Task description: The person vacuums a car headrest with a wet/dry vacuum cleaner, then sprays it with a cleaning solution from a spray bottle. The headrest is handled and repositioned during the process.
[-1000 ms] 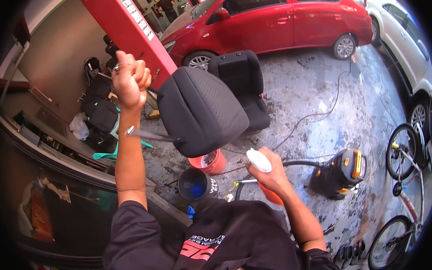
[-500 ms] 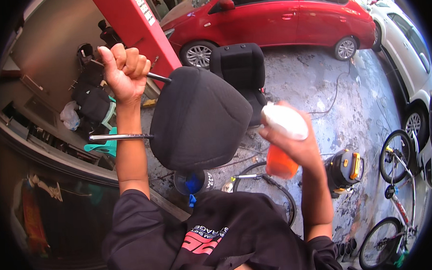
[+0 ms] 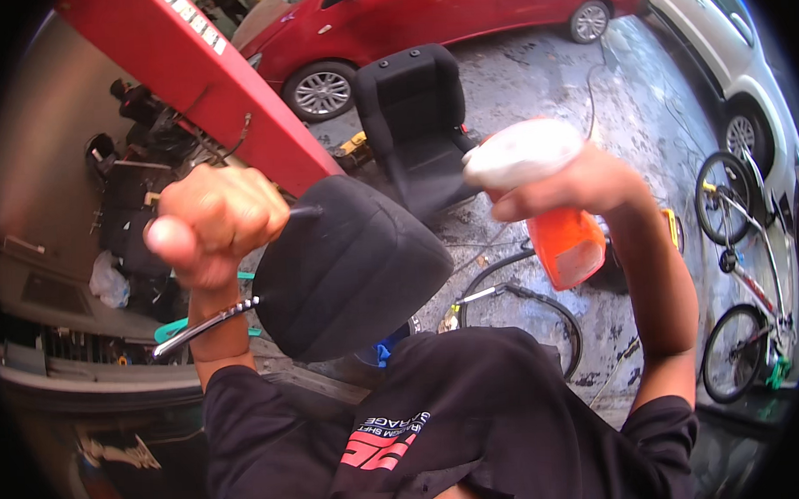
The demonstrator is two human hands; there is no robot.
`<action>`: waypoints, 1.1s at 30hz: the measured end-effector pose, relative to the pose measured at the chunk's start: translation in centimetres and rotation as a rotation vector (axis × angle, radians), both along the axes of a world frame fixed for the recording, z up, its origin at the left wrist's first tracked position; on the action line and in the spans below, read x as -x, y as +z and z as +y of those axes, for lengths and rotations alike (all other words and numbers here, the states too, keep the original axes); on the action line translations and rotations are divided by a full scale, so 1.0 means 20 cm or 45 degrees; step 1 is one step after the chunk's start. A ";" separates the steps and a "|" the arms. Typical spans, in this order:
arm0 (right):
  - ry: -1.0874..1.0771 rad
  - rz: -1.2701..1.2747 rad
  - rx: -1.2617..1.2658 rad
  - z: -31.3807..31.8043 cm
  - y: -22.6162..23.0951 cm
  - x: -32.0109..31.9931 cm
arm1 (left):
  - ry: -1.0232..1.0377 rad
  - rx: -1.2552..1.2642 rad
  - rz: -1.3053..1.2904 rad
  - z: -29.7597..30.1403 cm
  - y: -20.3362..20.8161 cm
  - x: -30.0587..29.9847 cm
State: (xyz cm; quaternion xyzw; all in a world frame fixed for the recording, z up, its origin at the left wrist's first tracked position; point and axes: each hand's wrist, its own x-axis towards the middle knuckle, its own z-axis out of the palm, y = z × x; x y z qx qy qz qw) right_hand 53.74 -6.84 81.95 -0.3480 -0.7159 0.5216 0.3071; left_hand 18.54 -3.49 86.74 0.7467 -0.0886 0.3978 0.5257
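My left hand point(image 3: 218, 220) is closed round one metal post of a black fabric car headrest point(image 3: 351, 269), holding it up in front of me. The headrest's other chrome post point(image 3: 208, 326) sticks out free, crossing my left wrist. On the right, my right hand point(image 3: 575, 184) grips a spray bottle point(image 3: 571, 249) with a white spray head and orange liquid. Its nozzle points left, above and to the right of the headrest, apart from it. Both hands are somewhat blurred.
A black car seat point(image 3: 411, 115) stands on the worn floor behind the headrest. Beyond are a red car point(image 3: 461, 15), a red post point(image 3: 223, 97) and a white car point(image 3: 706, 31). A bicycle point(image 3: 744, 270) stands at right; a black hose point(image 3: 554, 314) and a bucket lie below.
The headrest has come lower and slightly left, its free post now tilting downward. My right hand has raised the spray bottle and moved it right. The whole view has shifted and turned.
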 end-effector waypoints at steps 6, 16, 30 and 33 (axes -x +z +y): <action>-0.123 0.113 0.081 0.05 -0.17 -0.01 | -0.158 0.022 -0.102 0.10 0.00 0.15; -0.085 0.047 0.064 0.09 -0.59 -0.10 | -0.209 0.190 -0.439 0.31 0.09 0.57; -0.467 0.588 0.144 0.03 -0.60 -0.44 | -0.001 0.456 -0.780 0.81 -0.19 0.51; -0.204 0.167 -0.424 0.08 -0.65 -0.53 | 0.136 0.514 -0.818 0.86 -0.28 0.36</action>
